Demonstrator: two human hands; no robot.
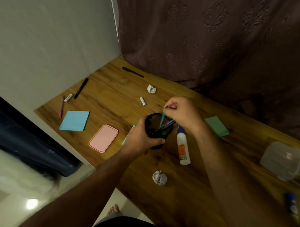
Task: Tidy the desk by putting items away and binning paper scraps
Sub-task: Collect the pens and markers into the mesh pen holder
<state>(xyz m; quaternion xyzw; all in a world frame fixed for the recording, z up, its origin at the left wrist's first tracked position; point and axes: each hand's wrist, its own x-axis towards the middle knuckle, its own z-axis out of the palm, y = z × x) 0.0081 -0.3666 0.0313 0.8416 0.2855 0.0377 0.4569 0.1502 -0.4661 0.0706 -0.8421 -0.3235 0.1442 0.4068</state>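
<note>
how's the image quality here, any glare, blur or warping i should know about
Head view: dim, warm light; the desk shows a soft sheen but no harsh glare. One bright reflection sits on the floor tile. Wide-angle warping bends the wall edge and stretches both forearms. Edges are soft: the clear plastic container and glue stick look smeared. The centre, with the black mesh cup, is sharper.

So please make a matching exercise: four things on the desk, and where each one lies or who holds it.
Things:
1. cup
2. glue bottle
3. pink lid
4. pink pen

Places:
A. left of the blue pad
B. in the left hand
C. just right of the cup
D. between blue pad and cup

Pairs: 1-B, 2-C, 3-D, 4-A
</note>
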